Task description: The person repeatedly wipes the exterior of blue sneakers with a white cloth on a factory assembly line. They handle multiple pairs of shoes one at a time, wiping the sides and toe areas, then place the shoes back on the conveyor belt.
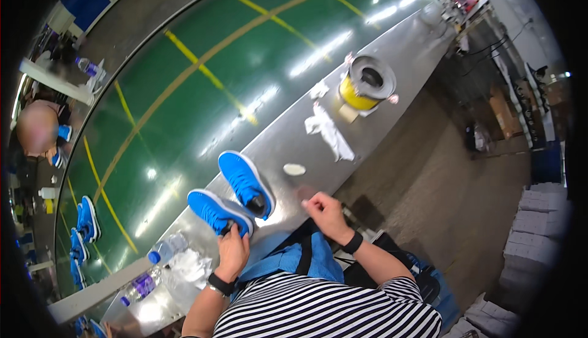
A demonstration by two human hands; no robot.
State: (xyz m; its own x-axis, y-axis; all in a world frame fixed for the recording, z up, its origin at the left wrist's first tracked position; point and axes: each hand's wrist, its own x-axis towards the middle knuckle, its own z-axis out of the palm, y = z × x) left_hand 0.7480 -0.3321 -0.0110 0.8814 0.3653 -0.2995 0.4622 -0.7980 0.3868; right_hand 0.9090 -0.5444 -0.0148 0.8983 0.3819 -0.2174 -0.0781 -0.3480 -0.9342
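Observation:
Two blue sneakers with white soles rest side by side on the metal bench, toes pointing away from me. At the heel opening of the nearer left sneaker [209,209], my left hand [233,253] has its fingers closed on the collar. The other sneaker [244,177] stands just to its right, touched by neither hand. My right hand [328,216] is held over the bench's near edge, fingers curled together; whatever they may hold is too small to make out. A small white oval piece [294,169] lies on the metal beyond the right hand.
Crumpled white cloth [331,132] and a yellow tin [361,87] stand along the metal bench [392,47]. A green belt [202,105] runs beyond, carrying more blue shoes [87,218]. Plastic bottles [168,248] and tissue [191,269] sit left. White boxes [536,221] are stacked right.

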